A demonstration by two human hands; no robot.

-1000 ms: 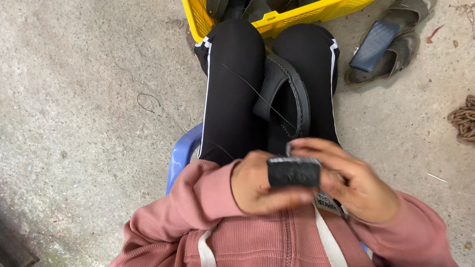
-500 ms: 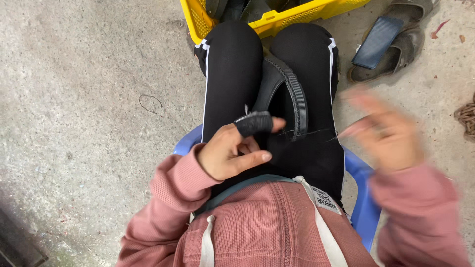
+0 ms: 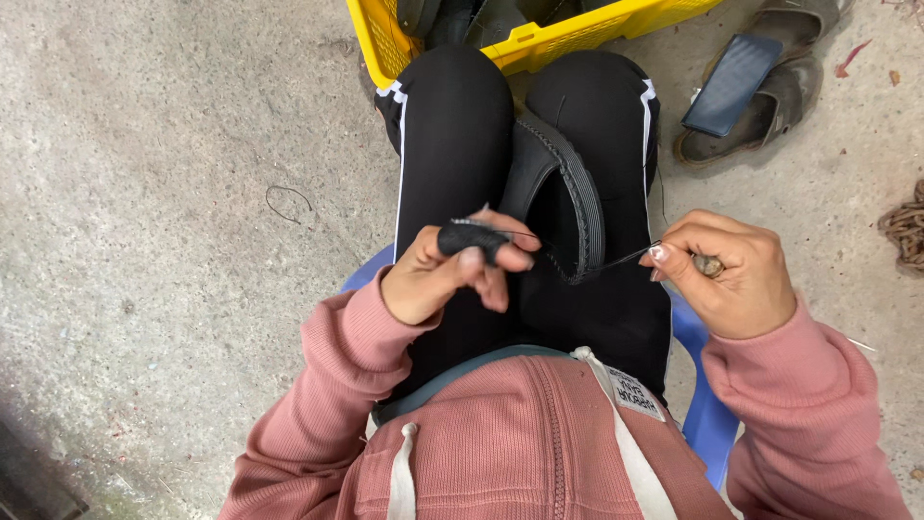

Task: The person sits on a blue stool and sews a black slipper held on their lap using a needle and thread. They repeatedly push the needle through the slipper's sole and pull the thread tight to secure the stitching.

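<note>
A black shoe point(image 3: 568, 207) with a stitched sole edge lies between my knees on my lap. My left hand point(image 3: 452, 270) rests against its near side, one finger wrapped in a black guard point(image 3: 469, 238), pinching a dark thread. That thread point(image 3: 616, 258) runs taut from the shoe's edge to my right hand point(image 3: 727, 274), which is closed around a small metal tool with the thread end in its fingertips.
A yellow plastic crate point(image 3: 539, 39) holding dark shoes stands just beyond my knees. A worn sandal point(image 3: 780, 96) with a dark phone point(image 3: 731, 85) on it lies at the upper right. I sit on a blue plastic stool point(image 3: 707, 414) on a concrete floor.
Both hands held a small dark object together a second ago. The right hand then swung out to the right and now holds the thread taut, while the left stays at the shoe.
</note>
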